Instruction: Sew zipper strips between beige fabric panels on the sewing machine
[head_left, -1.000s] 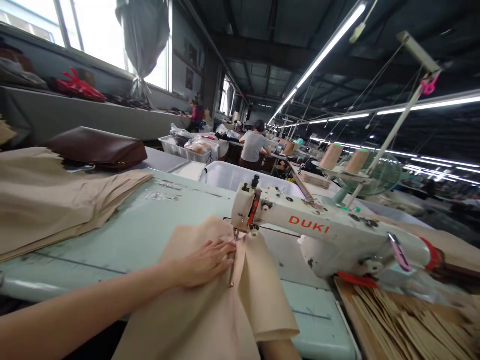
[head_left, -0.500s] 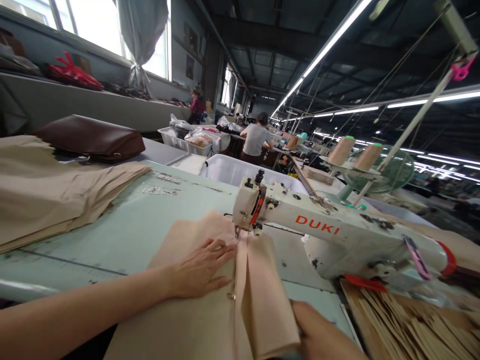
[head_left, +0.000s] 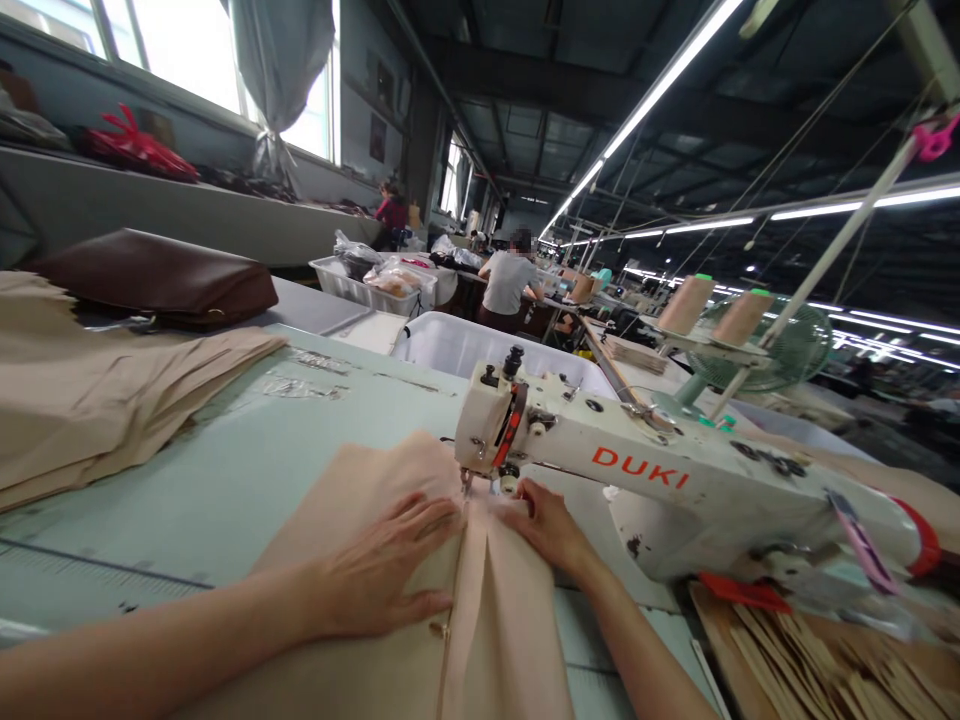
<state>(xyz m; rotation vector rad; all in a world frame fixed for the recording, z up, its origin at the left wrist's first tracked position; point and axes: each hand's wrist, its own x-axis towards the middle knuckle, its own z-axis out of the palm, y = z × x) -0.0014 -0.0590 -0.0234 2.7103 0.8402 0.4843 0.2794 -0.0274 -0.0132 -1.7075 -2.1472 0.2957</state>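
Note:
A beige fabric piece (head_left: 375, 480) with a zipper running along its middle lies on the pale green sewing table (head_left: 225, 480), under the head of a white DUKI sewing machine (head_left: 637, 470). My left hand (head_left: 382, 575) lies flat on the fabric just left of the zipper, fingers stretched toward the needle. My right hand (head_left: 544, 525) rests on the fabric right of the zipper, close under the machine head, fingers extended and pressing the cloth down.
A stack of beige fabric (head_left: 97, 400) and a brown bag (head_left: 157, 280) lie at the left. A white bin (head_left: 450, 350) stands behind the table. Thread cones (head_left: 686, 303) and a fan (head_left: 787, 350) stand at the right. Other people work at far tables (head_left: 506, 285).
My right hand came up from the lower edge and landed on the fabric beside the needle. My left hand stayed flat on the cloth, now slightly nearer me.

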